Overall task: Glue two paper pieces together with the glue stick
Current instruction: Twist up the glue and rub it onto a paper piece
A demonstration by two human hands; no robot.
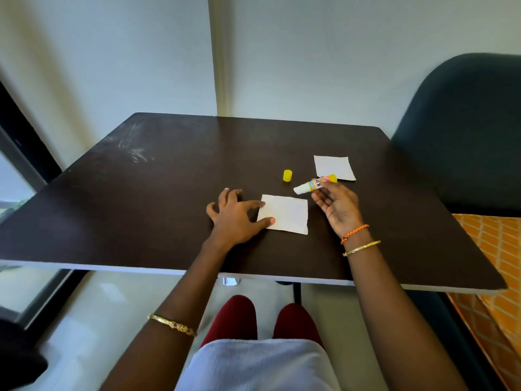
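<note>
A white paper square lies near the middle of the dark table. My left hand rests spread on the table, thumb and forefinger touching the square's left edge. My right hand holds the uncapped glue stick in its fingertips, white tip pointing left, just above the square's far right corner. The yellow cap stands on the table behind the square. A second white paper square lies farther back right, partly behind the glue stick.
A dark padded chair stands at the table's right side, with an orange patterned cloth below it. A pale wall rises behind the table. A dark window frame runs along the left. My knees show under the table's near edge.
</note>
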